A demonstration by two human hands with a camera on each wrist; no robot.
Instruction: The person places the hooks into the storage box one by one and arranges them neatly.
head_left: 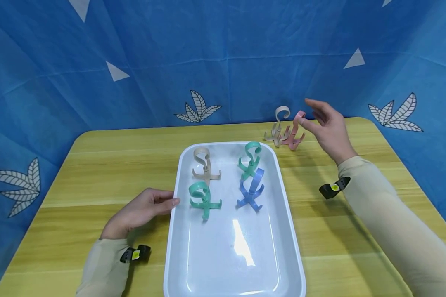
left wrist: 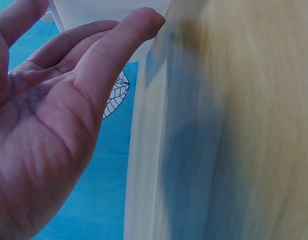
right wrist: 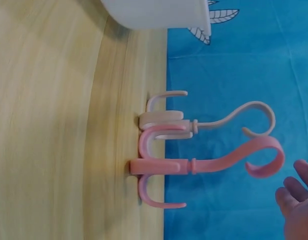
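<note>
My left hand (head_left: pixel 146 209) is at the left rim of a white tray (head_left: pixel 172 247), its thumb tip overlapping the edge. In the left wrist view the left hand's thumb and fingers are spread, with the tray wall behind them. Beyond the tray's far right corner, my right hand (head_left: pixel 330 130) hovers with fingers extended beside a pink hook hanger (head_left: pixel 294 131). The right wrist view shows a gap between its fingertips (right wrist: pixel 294 192) and the hanger's curled top. A beige hook hanger (head_left: pixel 277 128) stands upright against the pink one, both on the table.
Inside the tray are a beige hanger (head_left: pixel 207 169), a green hanger (head_left: pixel 205 202), another green hanger (head_left: pixel 250 165) and a blue hanger (head_left: pixel 252 194), all in its far half. The wooden table (head_left: pixel 126 152) ends at a blue patterned cloth (head_left: pixel 152 41).
</note>
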